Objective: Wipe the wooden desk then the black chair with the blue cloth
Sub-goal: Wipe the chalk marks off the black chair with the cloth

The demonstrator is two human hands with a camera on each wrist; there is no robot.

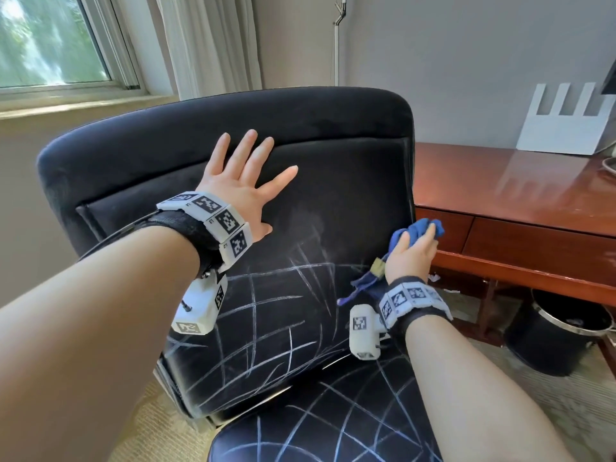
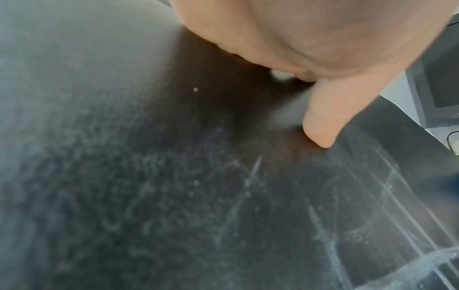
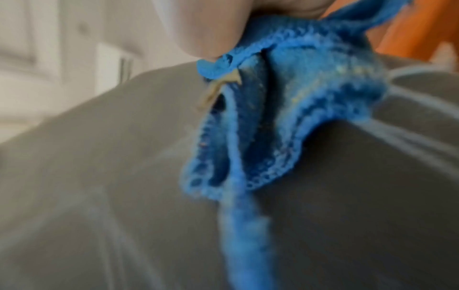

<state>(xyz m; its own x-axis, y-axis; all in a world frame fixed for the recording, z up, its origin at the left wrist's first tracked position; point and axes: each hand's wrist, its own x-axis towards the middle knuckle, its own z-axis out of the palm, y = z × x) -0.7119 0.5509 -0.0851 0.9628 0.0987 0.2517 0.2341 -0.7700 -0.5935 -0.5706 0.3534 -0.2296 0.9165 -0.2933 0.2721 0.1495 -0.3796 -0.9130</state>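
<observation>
The black chair (image 1: pixel 333 181) fills the middle of the head view, its seat and lower back crossed by white chalk-like lines. My left hand (image 1: pixel 240 181) lies flat with spread fingers on the chair's backrest; its thumb (image 2: pixel 323 125) touches the dusty black fabric (image 2: pixel 149 176). My right hand (image 1: pixel 413 251) grips the bunched blue cloth (image 1: pixel 420 228) at the backrest's right edge, beside the wooden desk (image 1: pixel 520 188). In the right wrist view the blue cloth (image 3: pixel 285 117) hangs from my fingers over the chair (image 3: pixel 124 176).
The reddish wooden desk with drawers stands right of the chair, carrying a white router-like device (image 1: pixel 566 121). Under it sits a black waste bin (image 1: pixel 560 331). A window (image 1: pixel 50 41) and curtain (image 1: pixel 213 41) are at the back left, carpet below.
</observation>
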